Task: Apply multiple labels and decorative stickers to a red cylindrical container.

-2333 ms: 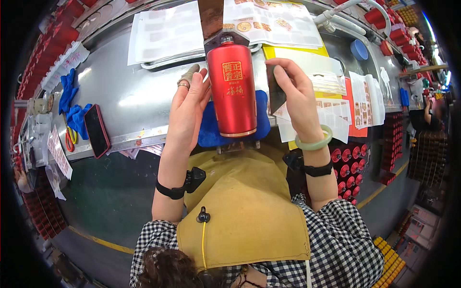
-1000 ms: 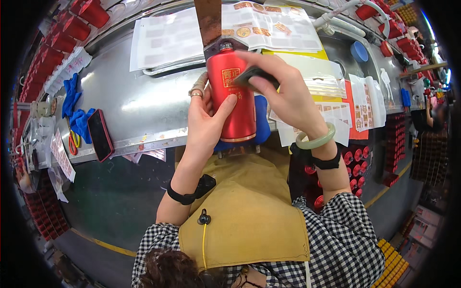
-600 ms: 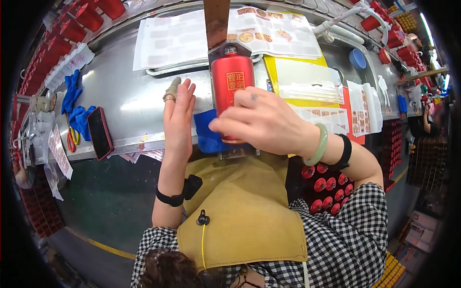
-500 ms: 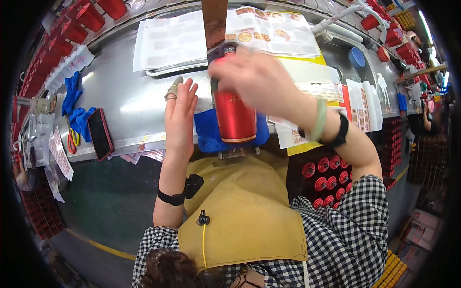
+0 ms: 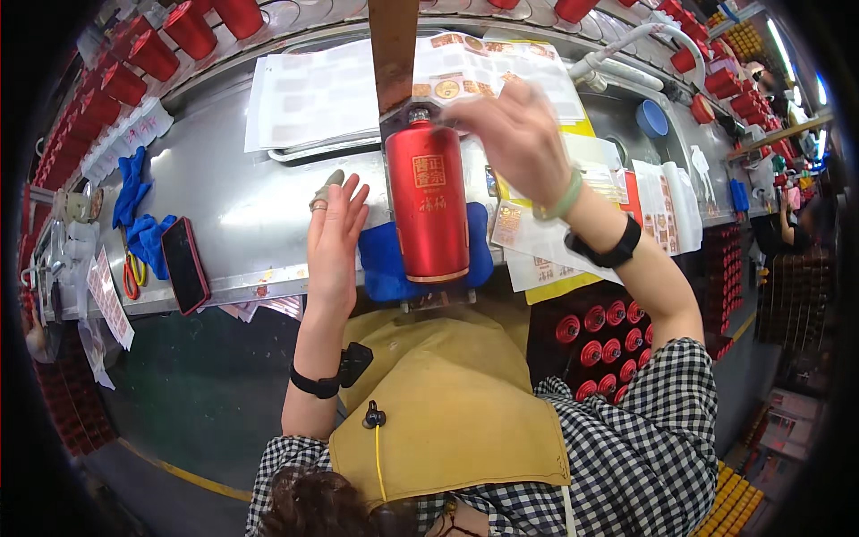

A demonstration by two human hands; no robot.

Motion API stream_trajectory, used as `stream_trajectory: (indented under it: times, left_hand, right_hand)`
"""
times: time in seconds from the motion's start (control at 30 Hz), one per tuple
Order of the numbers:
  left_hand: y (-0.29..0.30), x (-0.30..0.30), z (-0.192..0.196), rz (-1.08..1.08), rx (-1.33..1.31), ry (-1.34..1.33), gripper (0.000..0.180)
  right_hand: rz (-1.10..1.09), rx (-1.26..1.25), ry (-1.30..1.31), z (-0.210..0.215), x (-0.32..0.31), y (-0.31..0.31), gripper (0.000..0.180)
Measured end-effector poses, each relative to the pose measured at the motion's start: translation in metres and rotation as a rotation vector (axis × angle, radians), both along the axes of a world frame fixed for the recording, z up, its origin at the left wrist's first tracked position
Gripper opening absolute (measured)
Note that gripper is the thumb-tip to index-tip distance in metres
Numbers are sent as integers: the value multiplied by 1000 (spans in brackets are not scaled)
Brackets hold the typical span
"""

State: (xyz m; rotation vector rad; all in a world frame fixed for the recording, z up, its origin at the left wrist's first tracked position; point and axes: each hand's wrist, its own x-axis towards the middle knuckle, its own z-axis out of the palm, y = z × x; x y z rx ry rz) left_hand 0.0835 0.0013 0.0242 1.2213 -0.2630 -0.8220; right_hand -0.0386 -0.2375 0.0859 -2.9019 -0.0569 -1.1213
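Note:
A red bottle [image 5: 431,224] with a gold emblem lies in front of me, its metal neck pointing away. Under its base end sits a blue cloth pad [image 5: 378,273]. My left hand [image 5: 333,242] is held just left of the bottle, fingers stretched out and palm bare; a finger cover and a ring show on it. To the right of the bottle's neck, my right hand [image 5: 522,143] hovers with bent fingers. Motion smears those fingers, so whether anything is between them is unclear.
A wooden post [image 5: 392,54] stands beyond the bottle. Printed sticker sheets [image 5: 528,237] lie right of it, white sheets [image 5: 309,98] at the back. A phone [image 5: 185,266], scissors [image 5: 134,276] and blue gloves [image 5: 131,188] are at left. Red bottles [image 5: 608,345] fill a crate below right.
My right hand has moved off the bottle's neck and shoulder to the right, uncovering the gold emblem. My left hand stays nearly in place. The view has shifted slightly.

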Motion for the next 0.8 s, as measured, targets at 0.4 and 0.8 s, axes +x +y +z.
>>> stream_trajectory:
  times: [0.4, 0.8]
  left_hand:
    - [6, -1, -4, -5, 25, 11, 66]
    - [5, 0, -4, -68, 32, 7, 66]
  right_hand:
    - [23, -132, 184, 20, 38, 33, 20]
    - [408, 186, 158, -15, -20, 44, 26]
